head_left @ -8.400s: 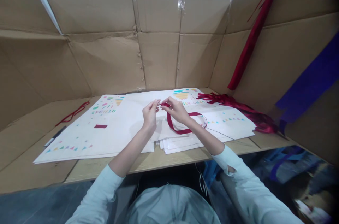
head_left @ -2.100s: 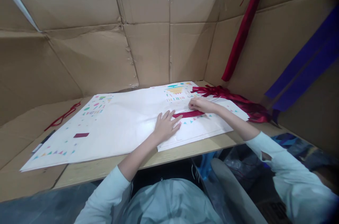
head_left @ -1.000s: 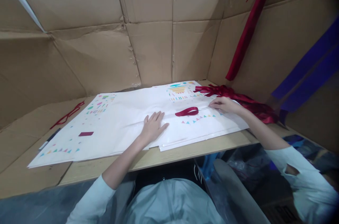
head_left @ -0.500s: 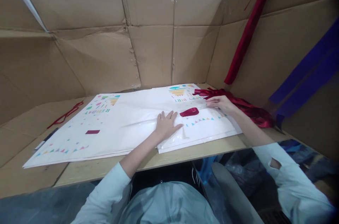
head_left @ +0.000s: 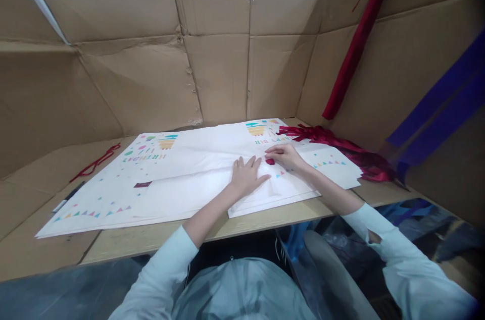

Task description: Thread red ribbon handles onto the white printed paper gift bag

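Note:
My left hand (head_left: pixel 245 174) lies flat on a white printed sheet (head_left: pixel 197 163), fingers spread, with nothing in it. Just to its right, my right hand (head_left: pixel 285 155) bends over a short piece of dark red ribbon (head_left: pixel 270 161). Its fingers are drawn together at the ribbon, and the hand hides part of the piece. Further left on the sheet lies another dark red ribbon piece (head_left: pixel 143 184). Coloured birthday lettering, a cake and small flags are printed at both ends of the sheet, which has a crease or fold near my left hand.
A heap of red ribbon strips (head_left: pixel 341 148) lies at the right. A red ribbon (head_left: pixel 352 52) and blue ribbons (head_left: pixel 439 103) hang on the cardboard wall (head_left: pixel 215 77). At the left are a thin red ribbon (head_left: pixel 94 163) and a dark, pen-like object (head_left: pixel 68 197).
My right hand has moved left, from the sheet's right part to the dark red ribbon piece, now partly covering it. My left hand stays flat and has shifted slightly right in view.

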Motion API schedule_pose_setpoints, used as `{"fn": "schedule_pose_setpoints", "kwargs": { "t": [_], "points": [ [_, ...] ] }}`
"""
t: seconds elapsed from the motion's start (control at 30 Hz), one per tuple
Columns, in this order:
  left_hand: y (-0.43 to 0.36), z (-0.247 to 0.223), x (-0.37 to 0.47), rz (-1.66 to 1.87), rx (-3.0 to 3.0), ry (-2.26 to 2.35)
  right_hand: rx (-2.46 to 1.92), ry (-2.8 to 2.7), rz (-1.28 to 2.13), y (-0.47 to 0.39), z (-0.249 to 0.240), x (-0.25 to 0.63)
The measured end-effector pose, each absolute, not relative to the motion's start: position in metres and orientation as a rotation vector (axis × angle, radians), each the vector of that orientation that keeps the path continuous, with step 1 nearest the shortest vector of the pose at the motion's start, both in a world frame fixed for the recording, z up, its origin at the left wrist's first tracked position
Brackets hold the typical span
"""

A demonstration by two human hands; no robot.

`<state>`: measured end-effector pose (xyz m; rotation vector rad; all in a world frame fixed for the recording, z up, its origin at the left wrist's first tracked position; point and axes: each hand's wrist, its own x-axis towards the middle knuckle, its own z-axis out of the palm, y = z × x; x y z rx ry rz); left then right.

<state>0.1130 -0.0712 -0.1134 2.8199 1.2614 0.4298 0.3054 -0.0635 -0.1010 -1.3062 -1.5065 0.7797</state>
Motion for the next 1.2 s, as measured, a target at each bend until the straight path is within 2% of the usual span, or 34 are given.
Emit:
{"fn": "schedule_pose_setpoints", "kwargs": {
  "t": [0.17, 0.27, 0.43, 0.6, 0.77, 1.07, 1.2],
  "points": [
    [-0.066, -0.107, 0.168, 0.425, 2.77, 1.118, -1.436, -1.516, 0.08, -0.09, -0.091, 0.315],
    [-0.056, -0.097, 0.186, 0.389, 2.771, 0.783, -1.386, -1.47, -0.098, -0.104, -0.098, 0.299],
    [-0.04, -0.073, 0.128, 0.541, 2.803, 0.568, -1.425, -1.759, -0.18, -0.108, -0.134, 0.274],
    [-0.017, -0.056, -0.015, 0.589, 2.504, 1.063, -1.594, -2.053, -0.401, -0.097, -0.146, 0.273],
    [-0.014, -0.08, -0.122, 0.685, 2.047, 1.361, -1.615, -2.085, -0.446, -0.083, -0.141, 0.279],
    [-0.015, -0.108, -0.124, 0.603, 1.904, 1.184, -1.596, -2.055, -0.428, -0.078, -0.14, 0.279],
    [-0.004, -0.109, -0.12, 0.702, 1.509, 1.066, -1.592, -2.034, -0.41, -0.078, -0.141, 0.28]
  ]
}}
